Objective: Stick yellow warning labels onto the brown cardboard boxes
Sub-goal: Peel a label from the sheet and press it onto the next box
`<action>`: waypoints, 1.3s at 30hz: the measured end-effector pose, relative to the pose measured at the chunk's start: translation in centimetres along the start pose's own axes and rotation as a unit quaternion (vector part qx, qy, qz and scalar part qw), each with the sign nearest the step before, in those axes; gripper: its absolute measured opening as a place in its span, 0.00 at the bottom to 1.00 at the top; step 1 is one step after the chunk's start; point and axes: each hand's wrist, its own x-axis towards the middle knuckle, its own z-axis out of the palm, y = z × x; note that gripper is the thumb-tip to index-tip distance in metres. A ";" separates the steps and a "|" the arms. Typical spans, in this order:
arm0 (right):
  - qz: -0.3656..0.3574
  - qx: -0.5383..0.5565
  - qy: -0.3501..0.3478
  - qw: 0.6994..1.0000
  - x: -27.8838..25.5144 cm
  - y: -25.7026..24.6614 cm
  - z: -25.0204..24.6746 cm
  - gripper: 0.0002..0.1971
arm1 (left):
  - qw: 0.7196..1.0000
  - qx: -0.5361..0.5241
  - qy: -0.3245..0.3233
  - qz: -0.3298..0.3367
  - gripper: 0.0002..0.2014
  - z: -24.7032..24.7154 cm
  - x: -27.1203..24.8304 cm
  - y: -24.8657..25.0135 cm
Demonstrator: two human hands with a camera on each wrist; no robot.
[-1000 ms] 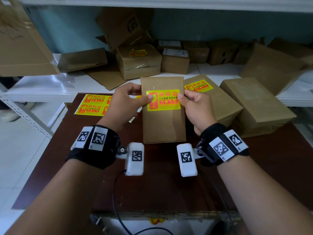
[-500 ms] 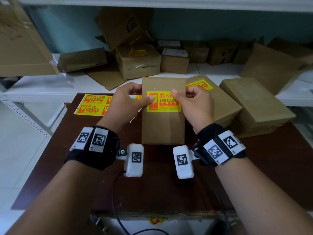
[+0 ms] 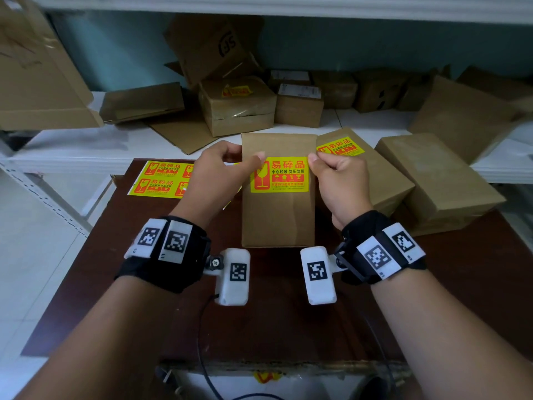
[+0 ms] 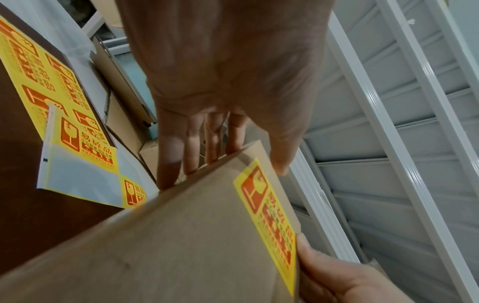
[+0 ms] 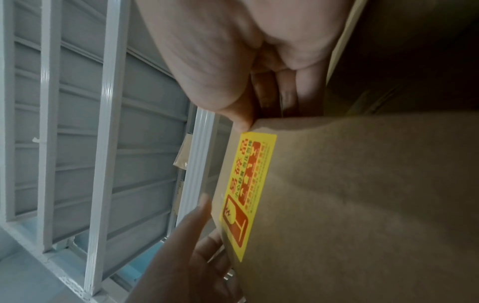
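Note:
A tall brown box [image 3: 278,215] [image 4: 181,235] [image 5: 362,205] lies on the dark table [image 3: 288,313] between my hands. A yellow warning label [image 3: 279,174] [image 4: 269,215] [image 5: 246,194] lies flat on its upper half. My left hand [image 3: 245,154] [image 4: 223,164] grips the box's upper left edge, fingers down the side and thumb by the label's top left corner. My right hand [image 3: 318,157] [image 5: 264,110] holds the right edge, thumb at the label's top right corner and fingers curled against the side.
A sheet of spare labels [image 3: 161,179] [image 4: 39,71] lies at the table's far left, with a partly peeled sheet [image 4: 77,164] beside it. Right of the held box stand a labelled box [image 3: 375,174] and a plain box [image 3: 432,174]. More boxes [image 3: 236,108] crowd the white shelf behind.
My right thumb has slid from the label's top middle out to its right corner. The left thumb has stayed at the left corner, and the box has barely moved.

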 end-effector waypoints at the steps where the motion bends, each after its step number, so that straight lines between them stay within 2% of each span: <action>1: -0.011 -0.007 -0.004 1.000 0.1 0.1 0.0 0.12 | 1.000 0.001 0.008 0.002 0.19 0.1 0.0 -0.1; 3: -0.027 -0.021 -0.014 0.999 0.0 0.1 -0.1 0.11 | 1.000 0.008 0.022 0.010 0.18 0.2 0.1 -0.2; 6: -0.035 -0.042 -0.012 0.998 -0.1 0.0 -0.1 0.10 | 0.999 0.004 0.024 0.022 0.12 0.0 0.3 -0.4; 10: -0.065 -0.057 -0.011 0.996 -0.3 0.1 -0.1 0.16 | 1.000 0.002 0.006 0.027 0.10 -0.2 0.5 -0.5; 12: -0.061 -0.052 -0.018 0.997 -0.4 0.2 -0.1 0.16 | 1.000 -0.018 -0.001 0.013 0.14 -0.4 0.6 -0.5; 15: -0.061 -0.045 -0.013 0.997 -0.6 0.1 0.0 0.15 | 1.000 -0.008 -0.008 0.011 0.19 -0.3 0.6 -0.6; 19: -0.071 -0.052 -0.077 0.993 -0.7 0.8 0.5 0.05 | 0.999 -0.031 -0.014 0.024 0.11 0.1 0.5 -0.6; 20: -0.078 -0.056 -0.086 0.992 -0.6 1.1 0.5 0.06 | 0.999 -0.025 -0.018 0.033 0.12 0.1 0.5 -0.6; 22: -0.091 -0.063 -0.102 0.989 -0.4 1.2 0.4 0.13 | 0.999 -0.007 -0.025 0.036 0.21 0.1 0.5 -0.8; 25: -0.078 -0.039 -0.131 0.988 0.0 1.2 0.0 0.22 | 0.999 -0.014 -0.042 0.029 0.24 -0.2 0.5 -0.9; 31: -0.079 -0.028 -0.169 0.982 0.7 1.5 -0.7 0.26 | 0.995 -0.049 -0.087 0.022 0.24 -0.6 0.4 -0.7; 39: -0.073 -0.028 -0.214 0.974 1.1 1.6 -1.5 0.31 | 0.988 -0.032 -0.147 0.018 0.34 -1.5 0.7 -0.7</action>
